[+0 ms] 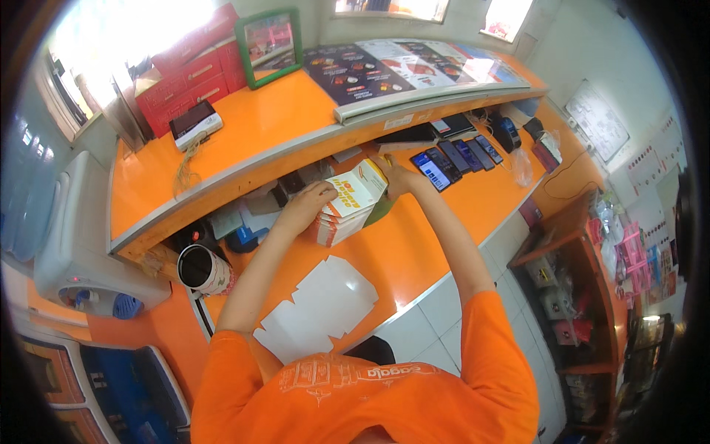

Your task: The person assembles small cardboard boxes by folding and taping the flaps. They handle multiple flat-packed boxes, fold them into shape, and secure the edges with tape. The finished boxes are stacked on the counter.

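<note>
A white food carton (pixel 345 222) with yellow and red print is in front of me on the orange counter, with several layered cardboard edges at its near left end. My left hand (pixel 312 203) is closed over that left end, its fingers curled on the top panel. My right hand (pixel 398 177) grips the raised yellow-edged flap at the far right end, its fingertips partly hidden. Something green (pixel 380 212) shows beneath the carton's right side. Nearer my body, a flat white die-cut box blank (pixel 319 309) lies plain side up.
Several phones (pixel 435 169) lie in a row to the right. A dark-topped cup (pixel 197 268) stands at left beside a water dispenser (pixel 96 237). The raised orange shelf (pixel 244 140) carries red boxes (pixel 194 78), a green-framed stand (pixel 270 48) and a menu sheet (pixel 414 70).
</note>
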A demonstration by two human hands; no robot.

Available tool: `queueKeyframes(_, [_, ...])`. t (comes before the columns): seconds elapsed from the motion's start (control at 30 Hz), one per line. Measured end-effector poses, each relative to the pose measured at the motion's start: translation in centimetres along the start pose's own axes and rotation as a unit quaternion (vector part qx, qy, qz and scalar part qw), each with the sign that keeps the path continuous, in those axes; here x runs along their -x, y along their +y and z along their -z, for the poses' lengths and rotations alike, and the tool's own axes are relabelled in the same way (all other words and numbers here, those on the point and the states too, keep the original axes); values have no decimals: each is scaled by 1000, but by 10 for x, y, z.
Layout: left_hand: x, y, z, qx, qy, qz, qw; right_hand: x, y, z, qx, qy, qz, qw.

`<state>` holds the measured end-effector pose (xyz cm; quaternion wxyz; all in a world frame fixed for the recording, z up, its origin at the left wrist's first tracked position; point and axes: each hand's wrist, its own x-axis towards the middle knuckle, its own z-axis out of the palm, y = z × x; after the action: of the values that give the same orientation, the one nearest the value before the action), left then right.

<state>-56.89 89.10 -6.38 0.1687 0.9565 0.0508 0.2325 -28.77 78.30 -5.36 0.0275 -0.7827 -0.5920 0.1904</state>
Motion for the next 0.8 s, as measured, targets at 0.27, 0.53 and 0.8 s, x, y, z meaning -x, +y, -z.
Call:
queueKeyframes(0.27, [67, -5, -77, -118, -112, 91, 982, 6, -51, -35, 156, 33, -94, 983])
queueKeyframes(0.53, [85, -10, -129, -207, -54, 106, 971, 27, -51, -64, 112, 164, -63, 978])
queueKeyframes(0.8, [82, 36, -33, -207, -35, 65, 976, 63, -59, -97, 53, 305, -62, 949])
